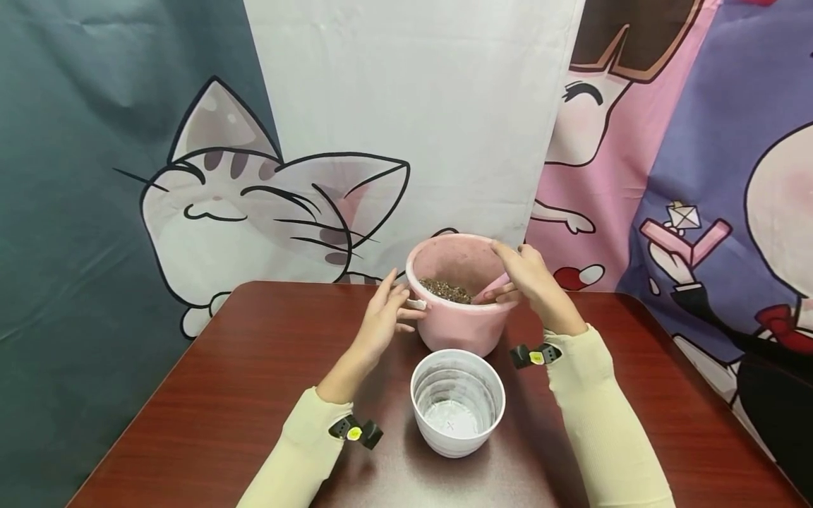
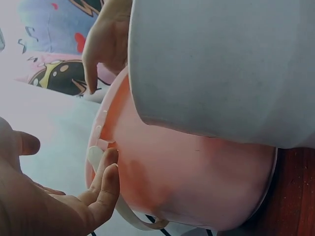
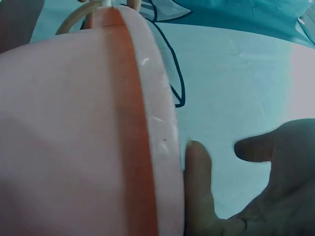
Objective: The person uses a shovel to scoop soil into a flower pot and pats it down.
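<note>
A pink bucket [image 1: 462, 330] stands toward the back of the table, with loose brown granular stuff [image 1: 447, 290] inside. A pink handle-like piece [image 1: 495, 286] slants up out of it. My left hand [image 1: 383, 310] is at the bucket's left rim, its fingers loosely bent by the white bail handle [image 2: 129, 215]. On the opposite side my right hand [image 1: 532, 279] is at the rim, thumb and fingers apart in the right wrist view. A white ribbed pot [image 1: 457, 406] stands upright in front of the bucket, with nothing inside but smudges on its wall.
The reddish-brown wooden table [image 1: 267, 395] extends to both sides of the pot and bucket. Behind its far edge hangs a printed cloth [image 1: 413, 92] with cartoon figures, close to the bucket. Both wrists wear black straps with small cameras.
</note>
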The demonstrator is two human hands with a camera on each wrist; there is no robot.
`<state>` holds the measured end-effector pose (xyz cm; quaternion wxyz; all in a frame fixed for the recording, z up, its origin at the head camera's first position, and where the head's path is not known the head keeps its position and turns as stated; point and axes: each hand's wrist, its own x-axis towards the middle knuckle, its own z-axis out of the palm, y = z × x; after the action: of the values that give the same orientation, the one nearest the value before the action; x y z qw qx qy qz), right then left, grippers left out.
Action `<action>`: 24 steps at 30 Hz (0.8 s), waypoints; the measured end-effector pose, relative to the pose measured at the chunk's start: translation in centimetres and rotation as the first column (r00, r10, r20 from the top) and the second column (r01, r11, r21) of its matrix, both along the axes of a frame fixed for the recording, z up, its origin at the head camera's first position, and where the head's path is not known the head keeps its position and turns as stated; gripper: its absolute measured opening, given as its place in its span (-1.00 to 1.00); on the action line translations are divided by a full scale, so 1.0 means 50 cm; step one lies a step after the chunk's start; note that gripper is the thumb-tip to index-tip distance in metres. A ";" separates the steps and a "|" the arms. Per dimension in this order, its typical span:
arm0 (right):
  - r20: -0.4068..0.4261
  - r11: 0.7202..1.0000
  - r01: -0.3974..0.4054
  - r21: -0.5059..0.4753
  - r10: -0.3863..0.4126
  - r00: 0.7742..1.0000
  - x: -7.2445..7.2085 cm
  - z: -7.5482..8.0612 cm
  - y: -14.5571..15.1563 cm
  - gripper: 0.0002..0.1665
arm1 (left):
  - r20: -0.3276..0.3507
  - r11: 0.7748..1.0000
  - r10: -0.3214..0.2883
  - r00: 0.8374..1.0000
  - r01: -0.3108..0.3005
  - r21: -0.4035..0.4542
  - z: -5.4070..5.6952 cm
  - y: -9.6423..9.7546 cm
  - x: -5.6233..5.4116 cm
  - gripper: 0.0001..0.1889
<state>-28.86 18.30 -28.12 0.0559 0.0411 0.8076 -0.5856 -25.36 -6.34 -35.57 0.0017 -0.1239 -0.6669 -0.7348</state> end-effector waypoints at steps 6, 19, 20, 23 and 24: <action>-0.147 0.903 0.032 0.428 0.035 0.988 -0.010 -0.002 -0.002 0.05 | -0.002 1.000 -0.010 1.000 0.010 0.005 -0.008 0.004 -0.008 -0.31; -0.291 0.799 0.104 0.592 0.091 0.952 -0.021 -0.015 -0.016 0.08 | -0.011 0.999 -0.030 0.999 0.030 0.015 -0.027 0.008 -0.020 -0.33; -0.290 0.805 0.091 0.586 0.103 0.952 -0.025 -0.018 -0.017 0.10 | -0.015 0.999 -0.034 0.999 0.034 0.010 -0.028 0.008 -0.020 -0.33; -0.302 0.833 0.073 0.549 0.116 0.946 -0.037 -0.028 -0.022 0.09 | -0.020 0.999 -0.040 0.999 0.040 0.008 -0.033 0.010 -0.024 -0.32; -0.308 0.838 0.076 0.540 0.113 0.945 -0.041 -0.031 -0.024 0.07 | -0.029 0.999 -0.045 0.999 0.045 0.006 -0.035 0.010 -0.026 -0.31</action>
<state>-30.92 17.10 -29.69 -0.0871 -0.0503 0.9387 -0.3298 -26.64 -5.84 -37.29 -0.0048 -0.1495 -0.6615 -0.7349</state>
